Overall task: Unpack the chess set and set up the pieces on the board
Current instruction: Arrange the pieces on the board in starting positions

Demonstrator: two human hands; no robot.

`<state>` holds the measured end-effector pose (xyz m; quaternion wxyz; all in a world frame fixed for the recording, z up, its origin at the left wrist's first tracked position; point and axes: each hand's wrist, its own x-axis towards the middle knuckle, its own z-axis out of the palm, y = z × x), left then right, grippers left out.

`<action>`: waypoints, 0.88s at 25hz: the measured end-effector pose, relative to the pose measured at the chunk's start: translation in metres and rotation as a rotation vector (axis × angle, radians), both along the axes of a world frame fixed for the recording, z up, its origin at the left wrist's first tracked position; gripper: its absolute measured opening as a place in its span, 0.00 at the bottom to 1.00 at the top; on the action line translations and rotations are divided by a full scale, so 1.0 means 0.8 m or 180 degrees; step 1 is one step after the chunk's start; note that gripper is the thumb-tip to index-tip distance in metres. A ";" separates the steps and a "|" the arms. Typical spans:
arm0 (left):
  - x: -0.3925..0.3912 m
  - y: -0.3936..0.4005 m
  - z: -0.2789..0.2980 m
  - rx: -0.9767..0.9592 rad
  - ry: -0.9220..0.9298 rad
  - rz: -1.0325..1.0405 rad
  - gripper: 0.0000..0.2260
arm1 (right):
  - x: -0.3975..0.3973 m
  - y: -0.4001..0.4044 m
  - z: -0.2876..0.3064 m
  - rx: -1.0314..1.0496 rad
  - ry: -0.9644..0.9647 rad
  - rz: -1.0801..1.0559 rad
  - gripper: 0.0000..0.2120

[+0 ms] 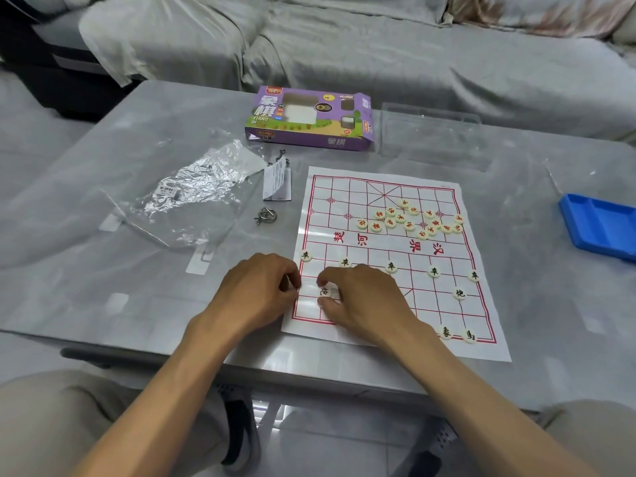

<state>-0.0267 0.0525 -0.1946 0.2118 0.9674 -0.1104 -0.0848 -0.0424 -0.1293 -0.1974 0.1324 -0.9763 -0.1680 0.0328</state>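
Observation:
A paper xiangqi board (395,249) with red lines lies on the table. Several pale round pieces with red characters sit in a loose heap (409,220) on its far half. Black-character pieces stand on the near half: a row of five (391,266), one at the right (460,293) and two at the near right corner (457,333). My right hand (364,301) pinches a black-character piece (324,291) between thumb and forefinger near the board's left side. My left hand (258,290) is curled at the board's left edge, with a pale piece showing between its fingertips.
The purple game box (309,118) lies behind the board, with a clear plastic tray (433,136) to its right. A crumpled plastic bag (203,191), a leaflet (277,182) and metal ring puzzles (265,215) lie left of the board. A blue tray (602,225) sits at the right edge.

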 end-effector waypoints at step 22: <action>0.001 -0.001 -0.002 0.0011 -0.0030 -0.0026 0.07 | 0.014 0.000 -0.005 -0.0022 -0.0044 -0.0304 0.14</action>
